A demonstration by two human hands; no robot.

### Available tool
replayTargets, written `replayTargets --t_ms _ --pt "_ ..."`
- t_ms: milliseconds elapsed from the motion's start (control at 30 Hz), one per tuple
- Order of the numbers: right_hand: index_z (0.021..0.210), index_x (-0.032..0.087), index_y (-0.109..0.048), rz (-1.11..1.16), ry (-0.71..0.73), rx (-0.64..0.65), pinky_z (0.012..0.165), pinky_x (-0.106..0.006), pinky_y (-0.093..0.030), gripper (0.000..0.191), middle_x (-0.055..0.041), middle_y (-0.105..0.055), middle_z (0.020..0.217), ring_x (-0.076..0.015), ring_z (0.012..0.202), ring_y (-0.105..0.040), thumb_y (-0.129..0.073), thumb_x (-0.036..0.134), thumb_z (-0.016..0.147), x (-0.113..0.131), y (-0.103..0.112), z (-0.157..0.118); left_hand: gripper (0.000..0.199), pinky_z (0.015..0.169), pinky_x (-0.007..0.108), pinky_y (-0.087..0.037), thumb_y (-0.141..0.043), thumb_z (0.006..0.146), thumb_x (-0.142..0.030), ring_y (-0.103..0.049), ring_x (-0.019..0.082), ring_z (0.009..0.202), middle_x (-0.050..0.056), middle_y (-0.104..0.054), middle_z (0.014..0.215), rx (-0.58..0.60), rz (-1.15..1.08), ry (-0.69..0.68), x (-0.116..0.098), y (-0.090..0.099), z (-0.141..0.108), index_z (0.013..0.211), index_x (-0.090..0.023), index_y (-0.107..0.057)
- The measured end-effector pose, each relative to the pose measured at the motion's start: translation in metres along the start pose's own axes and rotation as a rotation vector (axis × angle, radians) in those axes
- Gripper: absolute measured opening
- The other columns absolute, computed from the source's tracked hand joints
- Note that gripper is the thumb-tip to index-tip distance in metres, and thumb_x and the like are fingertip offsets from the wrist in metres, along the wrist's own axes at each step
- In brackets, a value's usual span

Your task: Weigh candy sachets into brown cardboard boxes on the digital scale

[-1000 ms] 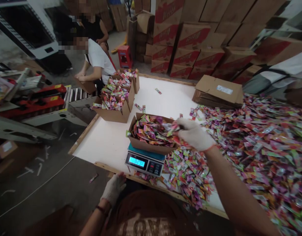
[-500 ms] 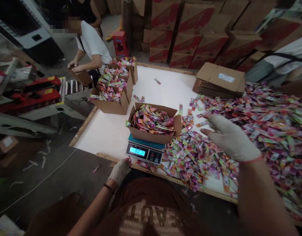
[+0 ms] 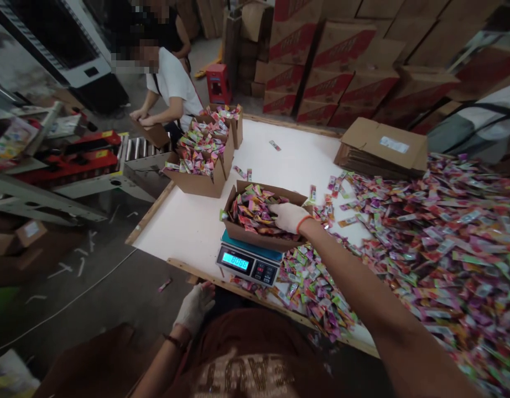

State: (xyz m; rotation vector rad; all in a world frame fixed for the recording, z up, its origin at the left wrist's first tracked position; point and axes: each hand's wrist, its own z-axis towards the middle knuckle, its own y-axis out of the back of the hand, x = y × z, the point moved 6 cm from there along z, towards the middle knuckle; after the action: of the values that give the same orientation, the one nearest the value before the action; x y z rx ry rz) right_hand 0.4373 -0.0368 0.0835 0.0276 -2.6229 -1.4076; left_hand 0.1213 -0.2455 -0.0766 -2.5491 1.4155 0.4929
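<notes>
Two filled cartons (image 3: pixel 197 185) stand beyond a third on the digital scale (image 3: pixel 249 265), where the gloved right hand (image 3: pixel 289 217) presses down, fingers together, on its sachets (image 3: pixel 250 213), the gloved left hand (image 3: pixel 194 308) rests empty by the table (image 3: pixel 188 232) edge, and a large heap of sachets (image 3: pixel 437 260) lies unboxed.

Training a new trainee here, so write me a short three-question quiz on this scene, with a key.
1. True or false: the right hand is on the packets in the cardboard box standing on the digital scale.
2. Multiple choice: what covers the left hand? A) a white glove B) a blue rubber glove C) nothing
3. Fill in the blank: the heap of loose packets lies to the ___ of the scale.

Key: 1 true; 2 A; 3 right.
</notes>
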Motion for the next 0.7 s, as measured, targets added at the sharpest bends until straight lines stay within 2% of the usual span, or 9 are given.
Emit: replayTargets --t_ms 100,200,267,333,367,433,500,600,700 --pt "0.131 0.024 -0.078 0.185 0.024 -0.132 0.087 -0.034 -0.060 0.044 -0.0080 -0.082 0.114 -0.0261 0.102 -0.077 -0.064 0.020 0.089 -0.019 0.019 -0.025 0.021 0.093 0.036 -0.053 -0.048 0.106 -0.031 -0.070 0.025 0.109 0.010 -0.073 0.100 -0.012 0.013 0.016 0.002 -0.003 -0.002 0.101 -0.020 -0.066" --pt "0.132 0.024 -0.078 0.548 0.039 -0.309 0.061 -0.029 -0.055 0.054 -0.0028 -0.079 0.088 -0.0199 0.071 -0.069 -0.068 0.024 0.079 -0.051 0.040 -0.075 0.021 0.093 0.035 -0.053 -0.049 0.107 -0.030 -0.071 0.025 0.107 0.010 -0.073 0.097 0.002 0.027 0.031 0.002 -0.013 -0.002 0.099 -0.020 -0.066" --pt "0.136 0.024 -0.076 0.671 -0.005 -0.360 0.050 -0.030 -0.048 0.058 -0.0034 -0.075 0.080 -0.0180 0.057 -0.059 -0.071 0.034 0.079 -0.080 0.043 -0.110 0.021 0.094 0.035 -0.053 -0.049 0.106 -0.029 -0.071 0.025 0.106 0.010 -0.074 0.097 0.019 0.030 0.038 0.002 -0.020 -0.002 0.098 -0.021 -0.067" --pt "0.130 0.027 -0.077 0.686 -0.081 -0.376 0.046 -0.033 -0.046 0.055 -0.0053 -0.074 0.079 -0.0182 0.053 -0.054 -0.073 0.047 0.079 -0.115 0.035 -0.140 0.020 0.096 0.036 -0.053 -0.051 0.105 -0.028 -0.071 0.025 0.105 0.011 -0.075 0.098 0.048 0.041 0.033 0.001 -0.026 0.000 0.098 -0.021 -0.068" --pt "0.121 0.030 -0.079 0.657 -0.118 -0.387 0.046 -0.034 -0.046 0.049 -0.0059 -0.074 0.077 -0.0191 0.052 -0.055 -0.075 0.051 0.077 -0.134 0.028 -0.152 0.019 0.097 0.036 -0.053 -0.051 0.104 -0.027 -0.071 0.025 0.104 0.011 -0.075 0.098 0.063 0.047 0.029 0.001 -0.028 0.000 0.098 -0.021 -0.068" --pt "0.097 0.034 -0.079 0.548 -0.166 -0.429 0.048 -0.038 -0.049 0.032 -0.0066 -0.071 0.071 -0.0222 0.052 -0.058 -0.079 0.052 0.071 -0.167 0.011 -0.166 0.019 0.099 0.037 -0.053 -0.051 0.104 -0.026 -0.071 0.026 0.105 0.011 -0.075 0.098 0.082 0.064 0.024 -0.001 -0.031 0.002 0.099 -0.021 -0.069" --pt "0.081 0.035 -0.072 0.435 -0.198 -0.491 0.050 -0.042 -0.052 0.022 -0.0076 -0.069 0.066 -0.0267 0.055 -0.062 -0.079 0.049 0.066 -0.189 -0.006 -0.172 0.018 0.101 0.037 -0.052 -0.051 0.103 -0.026 -0.070 0.027 0.109 0.012 -0.075 0.099 0.086 0.082 0.027 -0.001 -0.032 0.005 0.098 -0.021 -0.068" --pt "0.092 0.035 -0.072 0.431 -0.221 -0.566 0.064 -0.049 -0.060 0.025 -0.0095 -0.075 0.080 -0.0325 0.069 -0.071 -0.071 0.053 0.074 -0.185 -0.016 -0.169 0.018 0.099 0.037 -0.052 -0.052 0.102 -0.026 -0.070 0.029 0.114 0.013 -0.075 0.100 0.095 0.111 0.029 -0.003 -0.035 0.009 0.098 -0.022 -0.068" --pt "0.112 0.030 -0.072 0.526 -0.114 -0.628 0.087 -0.053 -0.063 0.035 -0.0112 -0.079 0.106 -0.0331 0.092 -0.076 -0.064 0.052 0.086 -0.141 0.001 -0.152 0.015 0.094 0.035 -0.053 -0.054 0.100 -0.024 -0.071 0.027 0.107 0.013 -0.074 0.100 0.110 0.128 0.021 -0.006 -0.041 0.010 0.098 -0.021 -0.069"
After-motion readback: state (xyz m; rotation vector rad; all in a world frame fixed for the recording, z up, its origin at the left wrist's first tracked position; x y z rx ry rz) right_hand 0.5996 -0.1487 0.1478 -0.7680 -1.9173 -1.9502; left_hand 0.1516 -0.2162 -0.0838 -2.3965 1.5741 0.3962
